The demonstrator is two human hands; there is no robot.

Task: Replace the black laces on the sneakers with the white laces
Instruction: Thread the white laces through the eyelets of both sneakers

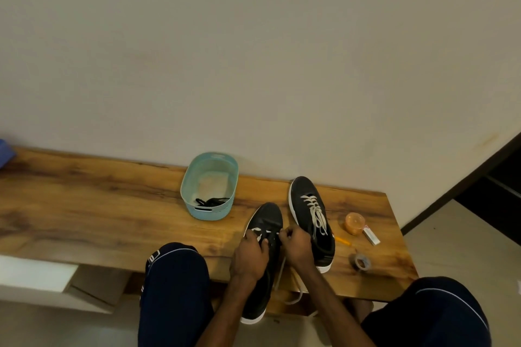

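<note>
At the far left edge of the frame a blue object [5, 153] pokes in over the wooden table [84, 205], which spans the lower half against a plain wall; toward the middle, near the wall, stands a teal basket [189, 177] with the black laces [210, 201] heaped at its near end; just right of centre the left hand [251, 256] lies over the nearer sneaker [267, 218], fingers curled down round its upper by the eyelets, gripping it; this sneaker is black with a white sole, toe pointing up the frame, heel hanging past the table's near edge; a white lace [260, 232] crosses only the eyelets nearest the toe, its loose length trailing off the table edge; the right hand [296, 248], close beside the left, pinches that lace at the sneaker's right eyelet row; just to the right lies the second sneaker [306, 191], threaded all the way with a second white lace [315, 211]; farther right sit an orange round object [354, 222], a small white box [371, 235], a thin yellow stick [342, 240] and a tape roll [361, 261].
</note>
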